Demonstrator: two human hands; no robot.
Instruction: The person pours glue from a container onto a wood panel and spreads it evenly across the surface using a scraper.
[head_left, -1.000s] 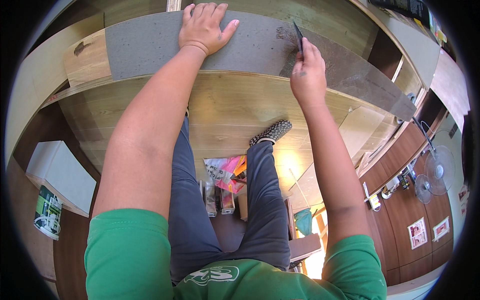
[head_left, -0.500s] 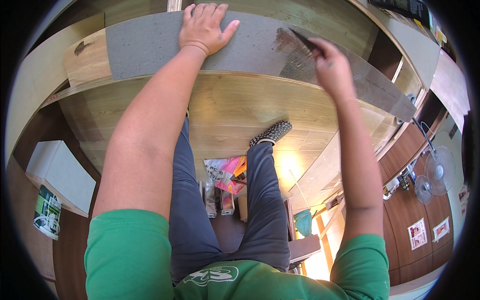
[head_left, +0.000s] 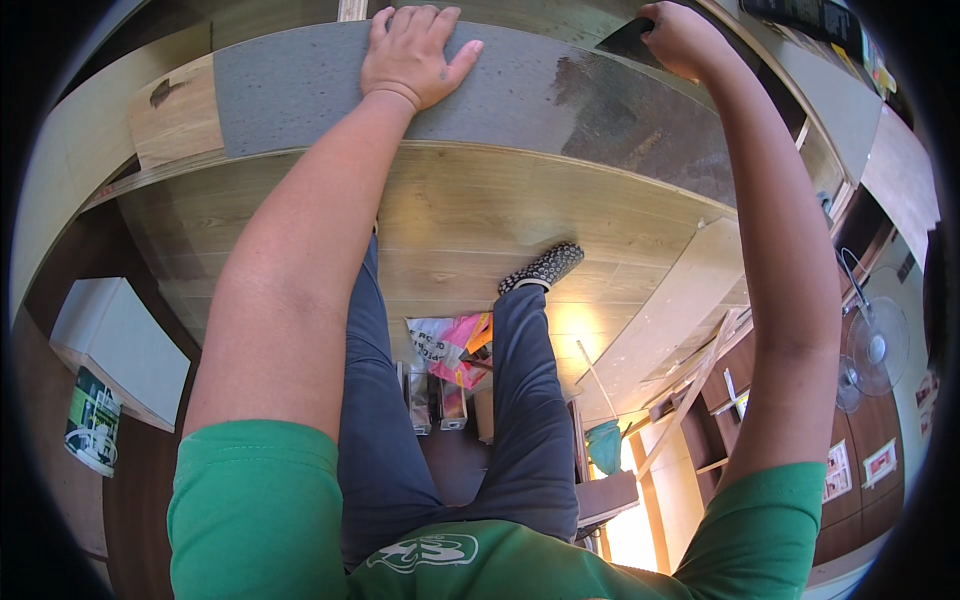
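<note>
A long grey sheet (head_left: 300, 90) lies across a wooden board in front of me. My left hand (head_left: 415, 60) rests flat on it, fingers spread, near its far edge. My right hand (head_left: 685, 40) is closed around a dark, flat scraper (head_left: 627, 42) at the sheet's far right edge; its grip end is hidden by the fingers. A dark brownish, wet-looking smear (head_left: 620, 115) covers the right part of the sheet, with a ragged left border. At the left end, a bare wood piece (head_left: 178, 120) carries a small dark blotch.
Wooden framing surrounds the board. A white box (head_left: 125, 345) and a green-and-white tub (head_left: 92, 425) stand at the left. Between my legs lies a pink and white plastic bag (head_left: 455, 345). Planks (head_left: 665, 310) lean at the right, near a fan (head_left: 875, 345). A dark container (head_left: 805, 22) sits far right.
My right hand has moved right and away from me with the scraper, from the smear to the sheet's far edge. The smear's left part looks more solid. The left hand stays put.
</note>
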